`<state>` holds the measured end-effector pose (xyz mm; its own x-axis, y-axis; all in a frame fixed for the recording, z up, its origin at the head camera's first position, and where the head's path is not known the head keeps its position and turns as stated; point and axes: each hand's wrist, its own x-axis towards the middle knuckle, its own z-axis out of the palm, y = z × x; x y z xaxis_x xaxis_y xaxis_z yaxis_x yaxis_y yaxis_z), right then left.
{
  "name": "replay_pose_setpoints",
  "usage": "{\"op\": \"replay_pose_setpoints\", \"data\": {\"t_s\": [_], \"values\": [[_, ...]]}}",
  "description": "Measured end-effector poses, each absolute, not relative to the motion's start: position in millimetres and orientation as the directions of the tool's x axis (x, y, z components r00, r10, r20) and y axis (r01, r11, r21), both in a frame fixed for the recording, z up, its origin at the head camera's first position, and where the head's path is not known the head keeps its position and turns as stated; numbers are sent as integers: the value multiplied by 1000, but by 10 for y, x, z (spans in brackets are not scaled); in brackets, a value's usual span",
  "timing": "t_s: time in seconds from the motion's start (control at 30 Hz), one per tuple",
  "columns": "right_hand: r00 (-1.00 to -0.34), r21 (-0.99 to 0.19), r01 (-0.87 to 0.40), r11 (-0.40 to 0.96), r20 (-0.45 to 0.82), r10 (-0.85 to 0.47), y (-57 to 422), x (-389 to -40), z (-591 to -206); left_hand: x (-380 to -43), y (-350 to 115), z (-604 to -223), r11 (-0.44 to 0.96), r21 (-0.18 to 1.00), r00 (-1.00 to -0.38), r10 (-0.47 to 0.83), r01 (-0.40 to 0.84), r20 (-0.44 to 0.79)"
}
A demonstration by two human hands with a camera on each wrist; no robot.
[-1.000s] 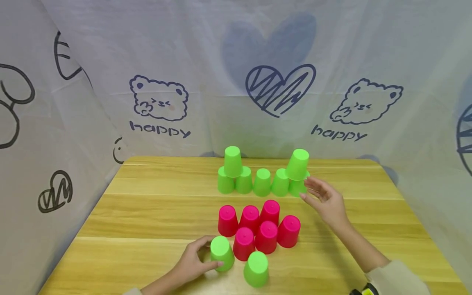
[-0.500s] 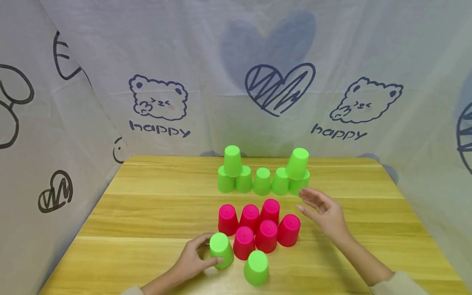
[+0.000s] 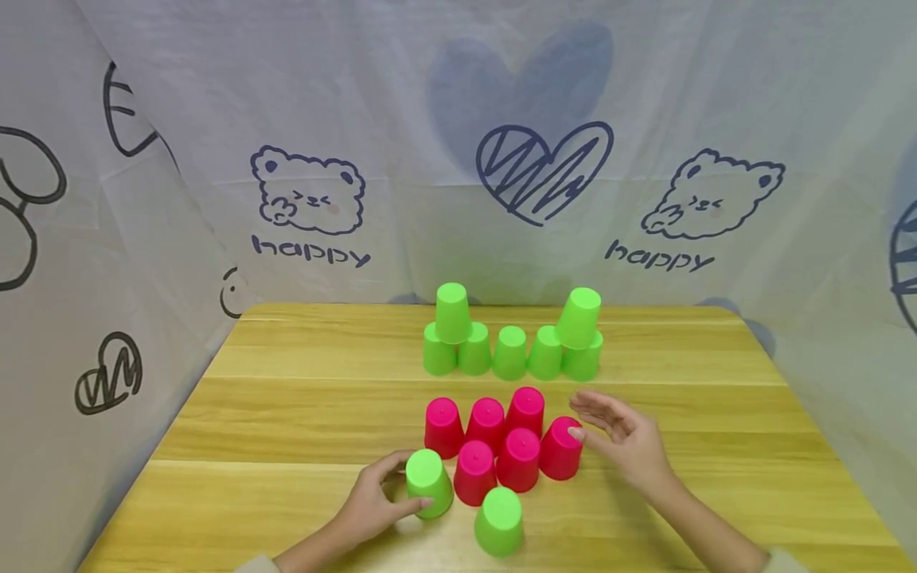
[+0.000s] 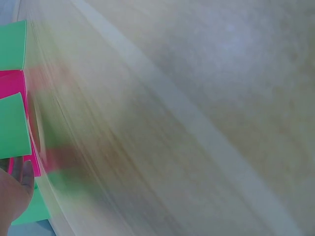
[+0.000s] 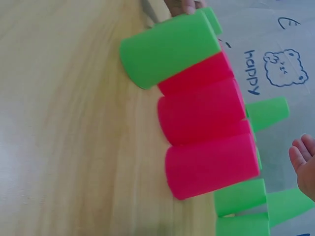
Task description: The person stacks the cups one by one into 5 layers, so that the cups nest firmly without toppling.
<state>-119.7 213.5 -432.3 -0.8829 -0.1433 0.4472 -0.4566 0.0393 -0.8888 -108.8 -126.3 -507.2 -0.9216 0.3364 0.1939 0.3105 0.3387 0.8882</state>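
Observation:
My left hand [image 3: 372, 497] holds an upside-down green cup [image 3: 427, 482], thumb on the near side and fingers round the back. In the left wrist view, part of that hand [image 4: 12, 194] shows at the lower left edge. My right hand [image 3: 634, 450] hovers with loosely bent fingers, its thumb overlapping the rightmost red cup [image 3: 559, 458] in the head view; whether they touch I cannot tell. The right wrist view shows the right hand [image 5: 306, 169] apart from the cups. Several other upside-down red cups [image 3: 475, 473] stand close together in the middle.
Another green cup [image 3: 499, 523] stands upside down at the front. Behind the red cups is a row of green cups [image 3: 509, 354], with an upper green cup [image 3: 452, 313] on the left pair and another green cup [image 3: 579, 318] on the right pair. A printed cloth [image 3: 415, 207] hangs behind the wooden table [image 3: 286, 382].
My right hand has drawn back from the right end of the green row toward the rightmost red cup. The left hand and its green cup have shifted slightly away from me.

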Motion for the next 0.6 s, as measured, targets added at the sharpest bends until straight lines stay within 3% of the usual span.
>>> {"op": "replay_pose_setpoints", "data": {"t_s": [0.17,0.4,0.6], "values": [[-868,-877,-477,59,460,-187,2109,-1094,-4354,-1087,-1264,-5068,333,888,-920,335,317,202],[-793,-834,-550,-49,539,-283,2036,-968,-4474,-1088,-1270,-5064,337,889,-923,330,310,197],[-827,-863,-505,28,474,-303,1992,-838,-4588,-1091,-1264,-5067,344,893,-929,323,292,179]]}}
